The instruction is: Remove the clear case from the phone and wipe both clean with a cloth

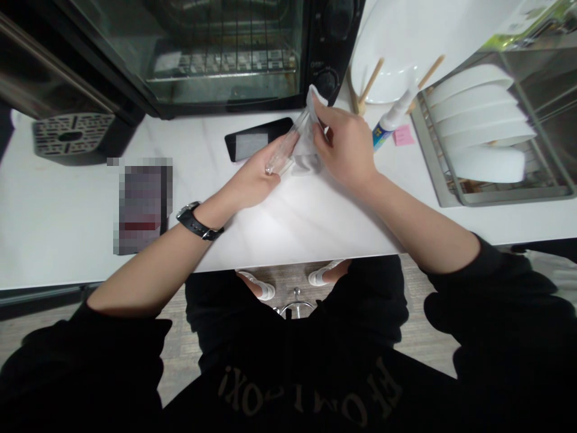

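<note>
A clear, see-through phone case (pixel 285 153) is tilted up in my left hand (pixel 258 180), its fingers closed around the lower edge. My right hand (pixel 349 144) pinches a white cloth (pixel 308 139) against the upper end of the case, and part of the cloth hangs down below. The fingertips behind the case and cloth are partly hidden. Just behind my left hand a black phone (pixel 231 143) lies on the white counter (pixel 288 222). Close to the right of my right hand stands a white spray bottle (pixel 393 119) with a blue label.
A black toaster oven (pixel 311 90) stands at the back. To the left are a machine with a drip tray (pixel 72 135) and a blurred dark packet (pixel 142 207). A pink sticky note (pixel 404 136), a large white plate (pixel 387 72) and a dish rack (pixel 444 195) with white bowls (pixel 487 126) are right.
</note>
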Demonstrator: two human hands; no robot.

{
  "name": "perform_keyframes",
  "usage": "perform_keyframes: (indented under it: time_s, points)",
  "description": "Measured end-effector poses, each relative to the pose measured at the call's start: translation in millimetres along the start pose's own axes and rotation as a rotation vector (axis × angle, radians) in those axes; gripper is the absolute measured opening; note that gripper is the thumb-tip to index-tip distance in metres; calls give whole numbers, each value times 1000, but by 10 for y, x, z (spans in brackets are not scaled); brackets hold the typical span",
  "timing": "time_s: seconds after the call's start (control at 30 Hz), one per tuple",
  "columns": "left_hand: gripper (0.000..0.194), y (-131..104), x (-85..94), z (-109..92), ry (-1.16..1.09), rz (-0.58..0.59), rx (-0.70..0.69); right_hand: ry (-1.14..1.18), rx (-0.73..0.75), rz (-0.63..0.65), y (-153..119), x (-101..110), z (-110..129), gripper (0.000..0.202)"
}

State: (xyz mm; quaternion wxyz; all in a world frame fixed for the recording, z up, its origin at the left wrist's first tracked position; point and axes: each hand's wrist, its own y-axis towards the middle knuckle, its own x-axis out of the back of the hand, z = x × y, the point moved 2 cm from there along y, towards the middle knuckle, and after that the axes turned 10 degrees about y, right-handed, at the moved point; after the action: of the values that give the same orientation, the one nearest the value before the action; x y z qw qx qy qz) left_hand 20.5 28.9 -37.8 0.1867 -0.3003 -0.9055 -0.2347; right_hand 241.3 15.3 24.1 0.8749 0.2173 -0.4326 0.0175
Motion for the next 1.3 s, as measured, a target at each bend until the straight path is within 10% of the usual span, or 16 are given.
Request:
perform_keyframes:
  time_s: [0.37,0.63,1.03,1.3]
  points:
    - [48,26,-20,-285,96,-38,74,352,530,274,-194,-151,179,55]
    - [45,23,-5,-333,170,-13,61,459,623,245,-181,-137,131,52]
    - [79,19,-7,89,-42,27,-2,41,44,-5,-17,-36,-41,59]
    - [87,-1,3,28,-50,33,44,-27,-51,5,-3,12,5,61]
